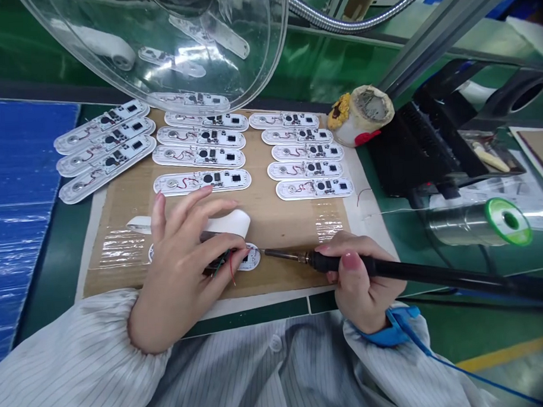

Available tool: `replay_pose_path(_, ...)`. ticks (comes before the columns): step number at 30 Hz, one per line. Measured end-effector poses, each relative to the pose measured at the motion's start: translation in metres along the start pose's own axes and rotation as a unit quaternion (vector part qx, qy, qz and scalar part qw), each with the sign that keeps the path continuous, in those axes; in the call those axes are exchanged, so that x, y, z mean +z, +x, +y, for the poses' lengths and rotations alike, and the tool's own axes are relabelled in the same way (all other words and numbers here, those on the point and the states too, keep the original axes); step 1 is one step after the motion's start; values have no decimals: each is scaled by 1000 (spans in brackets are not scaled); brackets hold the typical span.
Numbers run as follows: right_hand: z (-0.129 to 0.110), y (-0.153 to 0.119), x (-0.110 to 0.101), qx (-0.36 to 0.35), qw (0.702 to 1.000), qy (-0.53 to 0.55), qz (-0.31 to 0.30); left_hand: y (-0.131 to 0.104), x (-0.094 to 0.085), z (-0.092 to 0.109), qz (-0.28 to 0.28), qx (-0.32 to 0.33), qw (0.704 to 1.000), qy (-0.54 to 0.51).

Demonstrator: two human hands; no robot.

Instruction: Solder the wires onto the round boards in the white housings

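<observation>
Cardboard mat [290, 226]: left hand [180, 278] pinches wires on a white board [251, 257], right hand [358, 283] grips the soldering iron [389, 269] tight.

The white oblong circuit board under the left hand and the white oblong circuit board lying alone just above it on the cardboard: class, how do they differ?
The board under the left hand is pinned by the left hand and mostly hidden; the lone board lies untouched, fully visible. The soldering iron tips the first, not the second. Both are white and wired.
</observation>
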State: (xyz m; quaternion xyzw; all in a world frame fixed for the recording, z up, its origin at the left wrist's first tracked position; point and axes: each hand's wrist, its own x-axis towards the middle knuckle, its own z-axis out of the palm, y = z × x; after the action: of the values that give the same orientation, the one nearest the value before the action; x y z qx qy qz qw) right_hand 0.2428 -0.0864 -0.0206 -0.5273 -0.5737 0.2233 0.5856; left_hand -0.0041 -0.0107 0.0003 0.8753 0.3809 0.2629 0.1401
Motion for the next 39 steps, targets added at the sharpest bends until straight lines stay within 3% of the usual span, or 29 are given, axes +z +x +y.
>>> replay_pose_path(13, 0, 0, 1, -8, 1000, -6, -12, 1, 0, -3, 0, 10, 1000, -8)
replay_pose_path(21, 0, 3, -2, -67, 996, -25, -60, 1, 0, -2, -3, 15, 1000, -3)
replay_pose_path(26, 1, 5, -2, -108, 994, -22, -18, 3, -1, 0, 7, 17, 1000, -3)
replay_pose_path(39, 2, 4, -1, -81, 995, -2, -50, 1, 2, -7, -6, 40, 999, -7)
